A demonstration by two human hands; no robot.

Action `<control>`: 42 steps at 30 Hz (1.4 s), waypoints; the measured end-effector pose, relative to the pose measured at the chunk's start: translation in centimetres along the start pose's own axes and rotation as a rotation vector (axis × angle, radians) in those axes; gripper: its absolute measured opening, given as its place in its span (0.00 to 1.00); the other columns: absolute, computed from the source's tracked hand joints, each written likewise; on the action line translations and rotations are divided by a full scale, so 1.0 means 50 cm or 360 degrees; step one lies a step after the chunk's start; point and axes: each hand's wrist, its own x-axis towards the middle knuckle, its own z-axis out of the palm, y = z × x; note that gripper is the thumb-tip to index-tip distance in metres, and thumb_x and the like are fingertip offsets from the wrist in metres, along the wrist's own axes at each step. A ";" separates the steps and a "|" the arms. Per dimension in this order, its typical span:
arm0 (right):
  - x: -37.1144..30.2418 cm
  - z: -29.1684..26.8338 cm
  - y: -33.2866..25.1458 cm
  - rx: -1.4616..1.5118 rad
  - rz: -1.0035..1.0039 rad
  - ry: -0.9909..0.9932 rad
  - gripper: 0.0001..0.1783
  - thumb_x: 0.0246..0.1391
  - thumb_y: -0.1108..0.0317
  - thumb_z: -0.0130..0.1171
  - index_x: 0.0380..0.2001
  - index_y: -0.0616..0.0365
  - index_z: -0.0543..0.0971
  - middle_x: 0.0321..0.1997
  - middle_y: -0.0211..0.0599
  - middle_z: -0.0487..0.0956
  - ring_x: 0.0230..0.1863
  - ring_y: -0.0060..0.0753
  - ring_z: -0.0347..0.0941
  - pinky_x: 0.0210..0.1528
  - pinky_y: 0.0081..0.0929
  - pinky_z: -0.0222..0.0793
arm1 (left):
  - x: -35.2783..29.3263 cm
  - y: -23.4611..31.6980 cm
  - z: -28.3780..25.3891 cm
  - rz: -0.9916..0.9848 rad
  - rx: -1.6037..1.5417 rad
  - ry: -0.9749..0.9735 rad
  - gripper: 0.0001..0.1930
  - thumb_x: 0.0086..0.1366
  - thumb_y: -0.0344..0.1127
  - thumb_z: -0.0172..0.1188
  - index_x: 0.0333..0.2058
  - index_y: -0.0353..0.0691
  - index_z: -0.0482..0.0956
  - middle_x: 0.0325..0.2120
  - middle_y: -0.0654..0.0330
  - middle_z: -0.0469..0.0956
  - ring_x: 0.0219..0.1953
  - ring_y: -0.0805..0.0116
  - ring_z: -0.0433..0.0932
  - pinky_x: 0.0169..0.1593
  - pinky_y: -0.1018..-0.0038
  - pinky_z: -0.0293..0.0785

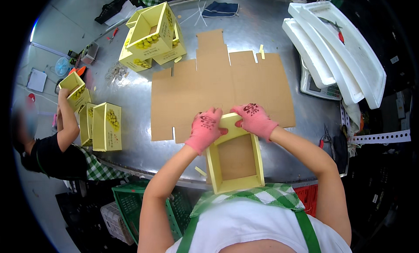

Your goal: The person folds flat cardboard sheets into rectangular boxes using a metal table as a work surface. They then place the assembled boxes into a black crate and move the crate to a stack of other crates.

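Observation:
Right in front of me, a small open yellow cardboard box [239, 183] lies at the table's near edge, its brown inside facing up. My left hand [205, 130], in a pink glove, grips the left end of the box's far wall, thumb on the inner side. My right hand [256, 121], gloved alike, holds that wall's right end with curled fingers. Part of the far wall is covered by the gloves. Beyond and partly under the box spreads a flat brown cardboard blank [218, 89] with slots and tabs.
Several folded yellow boxes [152, 35] are stacked at the far left. White foam trays [353, 52] rest on a scale [321, 90] at right, red-handled pruners [340, 32] on top. Another pair of cutters [325, 137] lies near right. At left a co-worker [56, 144] handles a yellow box [72, 83].

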 end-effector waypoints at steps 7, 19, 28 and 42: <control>0.010 0.016 -0.024 -0.0221 0.0290 0.0069 0.06 0.49 0.66 0.51 0.31 0.53 0.73 0.30 0.35 0.78 0.36 0.37 0.76 0.37 0.36 0.70 | 0.031 0.028 0.039 -0.0157 0.0722 0.0220 0.27 0.52 0.45 0.62 0.48 0.41 0.67 0.40 0.57 0.73 0.42 0.59 0.74 0.50 0.61 0.66; -0.050 0.083 0.113 0.1997 0.0318 0.0448 0.31 0.62 0.46 0.38 0.59 0.58 0.62 0.57 0.41 0.68 0.60 0.33 0.61 0.63 0.28 0.54 | 0.060 0.064 0.134 0.0126 0.0643 0.0792 0.46 0.48 0.53 0.62 0.62 0.44 0.51 0.54 0.55 0.62 0.51 0.57 0.63 0.56 0.53 0.55; -0.046 0.115 0.062 0.1908 0.0428 0.0331 0.36 0.63 0.43 0.25 0.55 0.63 0.66 0.54 0.45 0.70 0.57 0.36 0.63 0.60 0.27 0.53 | 0.089 0.053 0.180 0.0303 0.0593 0.1513 0.27 0.42 0.38 0.60 0.46 0.45 0.71 0.47 0.56 0.62 0.53 0.54 0.61 0.56 0.49 0.58; -0.038 0.165 0.023 0.2232 0.0568 0.0720 0.28 0.65 0.49 0.30 0.51 0.58 0.69 0.49 0.37 0.72 0.52 0.30 0.65 0.56 0.26 0.58 | 0.097 0.043 0.214 0.0307 0.0618 0.1709 0.18 0.50 0.31 0.57 0.42 0.46 0.71 0.42 0.59 0.65 0.47 0.59 0.65 0.53 0.53 0.63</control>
